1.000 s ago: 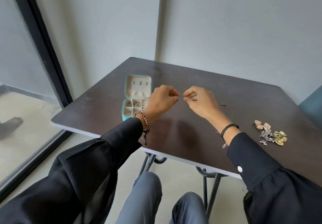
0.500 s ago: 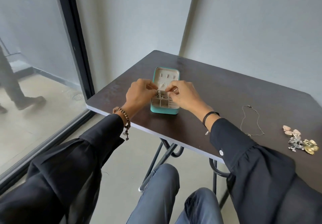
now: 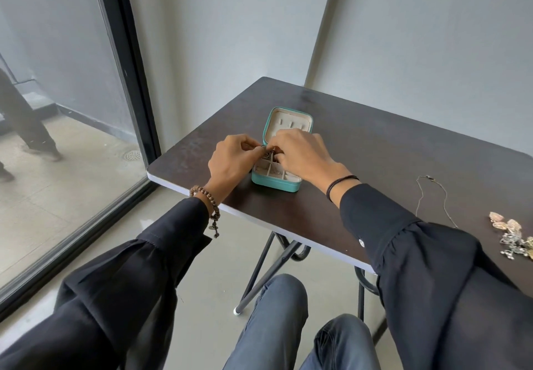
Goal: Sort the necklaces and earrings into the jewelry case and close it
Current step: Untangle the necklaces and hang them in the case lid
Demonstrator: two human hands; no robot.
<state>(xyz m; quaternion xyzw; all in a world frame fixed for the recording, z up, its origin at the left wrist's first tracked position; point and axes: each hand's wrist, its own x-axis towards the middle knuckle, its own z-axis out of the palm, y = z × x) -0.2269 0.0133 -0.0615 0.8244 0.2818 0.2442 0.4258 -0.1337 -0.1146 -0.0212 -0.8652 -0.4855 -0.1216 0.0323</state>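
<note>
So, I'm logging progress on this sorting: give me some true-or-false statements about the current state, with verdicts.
1. The jewelry case is shut. False: its lid stands open.
2. The left hand and right hand both pinch a small jewelry piece at the case. True.
3. A chain necklace lies on the table right of the case. True.
4. The earring pile sits inside the case. False: it lies on the table, far right.

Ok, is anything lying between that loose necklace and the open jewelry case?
Only the person's right forearm crosses the table between the loose necklace and the jewelry case. No other object lies there.
</note>
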